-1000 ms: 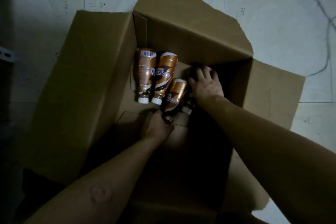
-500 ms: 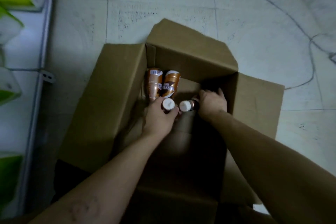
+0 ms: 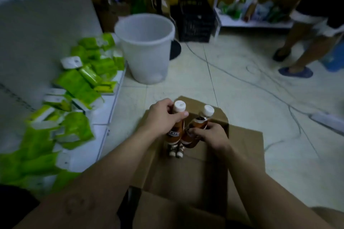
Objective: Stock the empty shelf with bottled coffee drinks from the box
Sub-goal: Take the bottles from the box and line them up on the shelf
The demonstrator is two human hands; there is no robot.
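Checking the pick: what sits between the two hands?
Head view: two coffee bottles, the left bottle gripped by the left hand, the right bottle by the right hand.

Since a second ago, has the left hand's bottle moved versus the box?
Yes, upward. The bottle lay on the box floor; the left hand now holds it upright, lifted off that floor.

My left hand (image 3: 163, 117) holds the first bottle (image 3: 176, 132) upright, close beside the second bottle (image 3: 200, 125) in my right hand (image 3: 212, 135). Both are above the open box (image 3: 243, 145), with two more bottles (image 3: 176, 151) lying in it directly below my hands. Beyond my left hand stands a bucket (image 3: 145, 52), a crate (image 3: 194, 20) behind it. Packets (image 3: 78, 83) lie on a low shelf (image 3: 104, 109) well to my left.
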